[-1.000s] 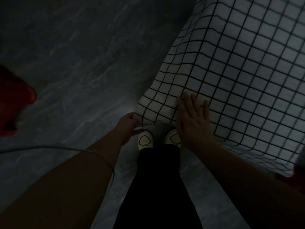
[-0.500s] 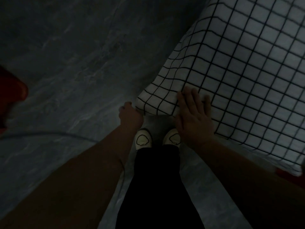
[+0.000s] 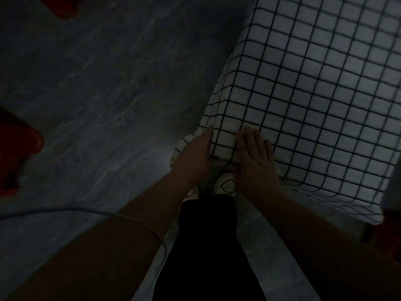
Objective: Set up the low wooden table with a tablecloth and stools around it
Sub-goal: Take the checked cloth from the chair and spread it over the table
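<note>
A white tablecloth [image 3: 314,94] with a black grid covers the surface, which is hidden beneath it, and hangs over the near-left corner and the near edge. The right hand [image 3: 253,157] lies flat on the cloth just inside that corner, fingers straight and together, holding nothing. The left hand [image 3: 194,153] presses against the cloth where it hangs at the corner, fingers straight along the fold; the dim light hides its thumb. Pale shoes [image 3: 225,185] stand on the grey marbled floor [image 3: 97,83] below the corner. A red stool [image 3: 19,153] stands well off to the left, and another red stool [image 3: 63,6] shows at the far left.
</note>
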